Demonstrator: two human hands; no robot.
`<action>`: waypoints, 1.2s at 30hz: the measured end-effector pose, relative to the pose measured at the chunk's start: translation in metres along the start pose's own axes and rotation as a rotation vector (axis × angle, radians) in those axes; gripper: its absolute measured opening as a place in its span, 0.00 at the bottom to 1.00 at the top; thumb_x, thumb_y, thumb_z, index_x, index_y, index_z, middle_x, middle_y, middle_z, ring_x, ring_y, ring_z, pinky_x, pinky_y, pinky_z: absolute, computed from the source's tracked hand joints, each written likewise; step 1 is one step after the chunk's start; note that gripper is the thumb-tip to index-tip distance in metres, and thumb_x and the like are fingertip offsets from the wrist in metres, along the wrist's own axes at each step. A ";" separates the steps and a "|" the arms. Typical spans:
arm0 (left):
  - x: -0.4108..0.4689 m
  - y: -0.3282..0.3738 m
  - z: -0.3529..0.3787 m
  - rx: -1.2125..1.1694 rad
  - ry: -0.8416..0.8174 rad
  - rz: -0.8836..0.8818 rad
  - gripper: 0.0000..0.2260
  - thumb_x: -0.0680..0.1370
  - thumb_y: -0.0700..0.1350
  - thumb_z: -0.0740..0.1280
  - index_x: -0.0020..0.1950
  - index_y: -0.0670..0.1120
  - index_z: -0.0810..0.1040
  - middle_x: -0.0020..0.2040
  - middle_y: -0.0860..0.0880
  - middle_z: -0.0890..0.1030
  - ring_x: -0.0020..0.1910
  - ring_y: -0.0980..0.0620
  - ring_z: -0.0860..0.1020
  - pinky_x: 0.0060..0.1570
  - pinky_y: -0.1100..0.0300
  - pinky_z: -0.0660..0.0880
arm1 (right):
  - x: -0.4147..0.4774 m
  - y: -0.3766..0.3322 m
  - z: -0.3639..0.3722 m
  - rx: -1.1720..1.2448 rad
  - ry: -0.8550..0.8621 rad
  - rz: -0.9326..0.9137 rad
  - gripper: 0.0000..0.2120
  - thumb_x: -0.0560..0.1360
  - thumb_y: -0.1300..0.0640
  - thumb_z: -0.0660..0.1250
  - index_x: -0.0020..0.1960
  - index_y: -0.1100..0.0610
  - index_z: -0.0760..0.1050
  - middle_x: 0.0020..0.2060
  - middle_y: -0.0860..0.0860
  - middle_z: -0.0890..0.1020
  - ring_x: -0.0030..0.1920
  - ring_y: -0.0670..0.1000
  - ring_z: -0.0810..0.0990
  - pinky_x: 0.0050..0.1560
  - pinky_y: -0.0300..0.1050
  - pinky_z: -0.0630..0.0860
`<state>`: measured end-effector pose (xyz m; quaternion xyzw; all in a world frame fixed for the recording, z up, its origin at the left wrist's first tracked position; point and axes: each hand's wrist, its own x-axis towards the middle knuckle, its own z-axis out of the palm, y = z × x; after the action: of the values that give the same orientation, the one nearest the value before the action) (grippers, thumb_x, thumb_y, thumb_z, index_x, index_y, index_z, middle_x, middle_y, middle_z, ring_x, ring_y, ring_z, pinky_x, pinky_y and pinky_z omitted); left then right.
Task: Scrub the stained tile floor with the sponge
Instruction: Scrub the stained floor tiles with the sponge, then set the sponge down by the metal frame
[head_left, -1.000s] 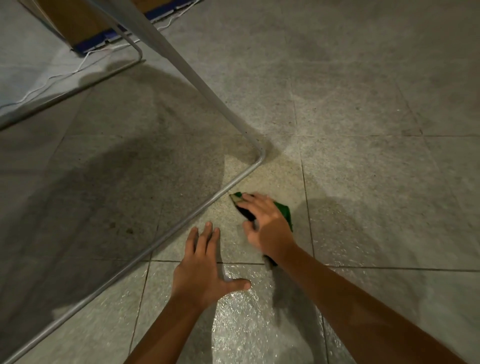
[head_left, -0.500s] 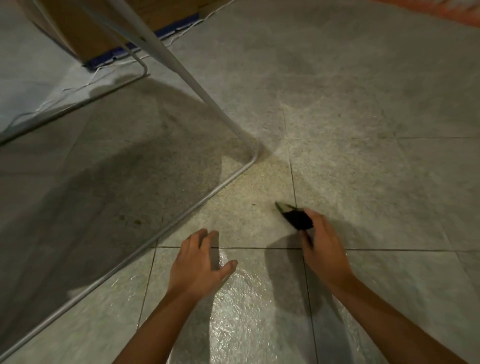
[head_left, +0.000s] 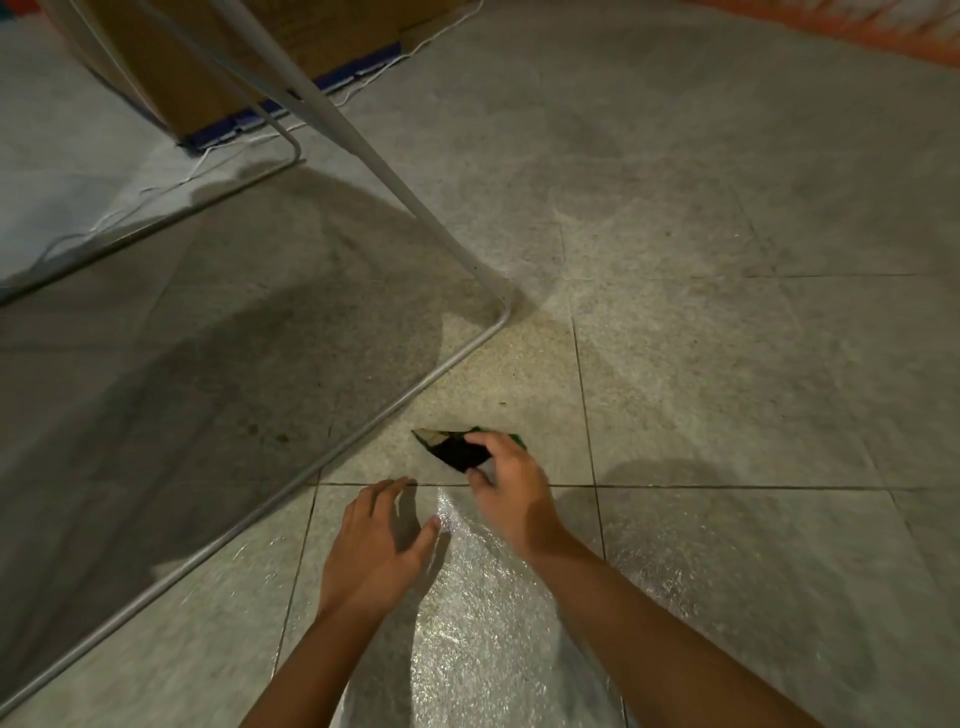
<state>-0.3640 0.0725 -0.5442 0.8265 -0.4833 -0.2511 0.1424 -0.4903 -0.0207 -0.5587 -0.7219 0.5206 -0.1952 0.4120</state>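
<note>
Grey tile floor is glistening wet nearby while the right hand is scrubbing, its grip pinching the green sponge near the metal frame, the left hand bracing open-fingered, and the yellowish patch ahead is probably wanting firmer strokes next.

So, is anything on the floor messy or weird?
Yes. A shiny wet patch spreads over the tiles beside the left hand, just behind the sponge that the right hand grips. A few small brown spots dot the tile left of the metal frame. Nothing looks broken.
</note>
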 end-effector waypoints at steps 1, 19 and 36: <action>0.000 0.000 0.000 -0.021 0.011 -0.010 0.27 0.77 0.58 0.62 0.74 0.52 0.61 0.72 0.52 0.63 0.71 0.53 0.62 0.64 0.56 0.65 | -0.001 -0.007 -0.002 0.120 -0.022 0.045 0.18 0.76 0.63 0.64 0.65 0.54 0.71 0.59 0.54 0.76 0.48 0.45 0.76 0.47 0.34 0.75; 0.005 0.005 0.003 -0.019 -0.007 0.005 0.22 0.80 0.55 0.59 0.73 0.51 0.63 0.71 0.52 0.65 0.70 0.53 0.63 0.67 0.58 0.63 | 0.026 0.031 -0.100 0.700 0.343 0.458 0.17 0.74 0.67 0.66 0.62 0.61 0.72 0.55 0.57 0.77 0.49 0.52 0.76 0.48 0.41 0.74; 0.001 -0.038 -0.012 0.053 0.129 -0.066 0.21 0.79 0.51 0.62 0.70 0.46 0.68 0.68 0.50 0.69 0.67 0.51 0.65 0.65 0.58 0.64 | 0.025 -0.001 0.033 -0.025 -0.027 -0.085 0.13 0.79 0.54 0.59 0.62 0.57 0.69 0.62 0.52 0.72 0.62 0.51 0.71 0.58 0.52 0.74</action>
<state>-0.3292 0.0902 -0.5522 0.8598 -0.4523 -0.1891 0.1429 -0.4564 -0.0301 -0.5805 -0.7510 0.4862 -0.1963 0.4012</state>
